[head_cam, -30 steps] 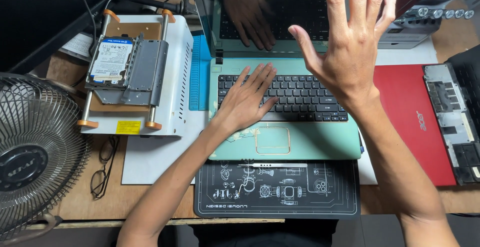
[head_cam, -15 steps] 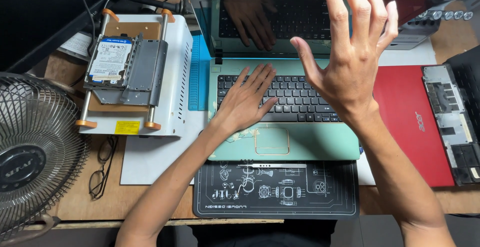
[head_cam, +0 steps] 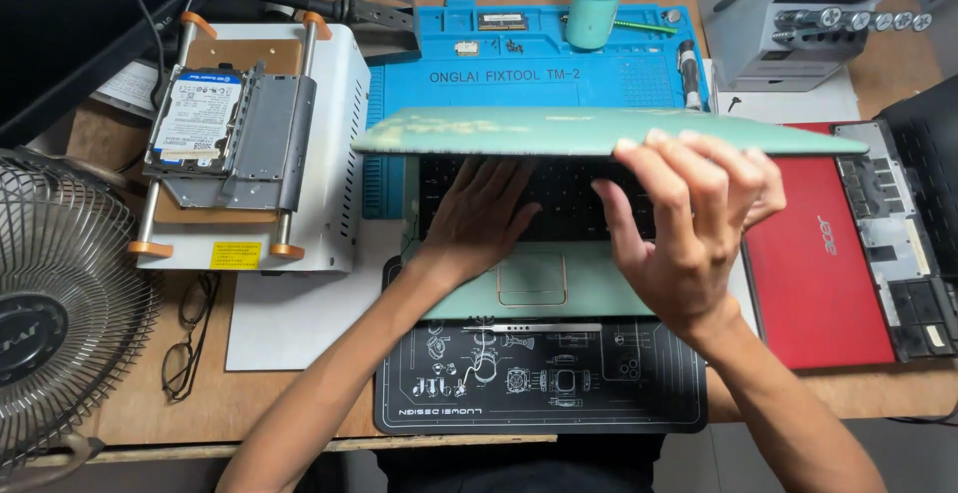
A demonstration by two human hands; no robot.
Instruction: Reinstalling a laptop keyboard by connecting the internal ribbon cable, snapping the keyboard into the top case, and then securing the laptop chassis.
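Lid swung down since earlier frame: right hand (head_cam: 689, 224) grips green laptop lid (head_cam: 559, 132) edge, frame centre, tilting it; left hand (head_cam: 479, 219) flat, unclenched on keyboard (head_cam: 569, 194), steadying base.

The right hand (head_cam: 689, 224) grips the front edge of a pale green laptop lid (head_cam: 599, 132), fingers curled over its rim, the lid tilted low over the black keyboard (head_cam: 569, 194). The left hand (head_cam: 479, 219) lies flat on the keys beneath the lid, just above the touchpad (head_cam: 532, 278). The laptop sits on the tabletop (head_cam: 130, 403), partly on a black printed mat (head_cam: 539, 388). A red laptop (head_cam: 813, 283) lies just beside it on the right. A blue repair mat (head_cam: 559, 69) lies behind, and a wire fan (head_cam: 60, 313) and eyeglasses (head_cam: 190, 338) sit to the left.
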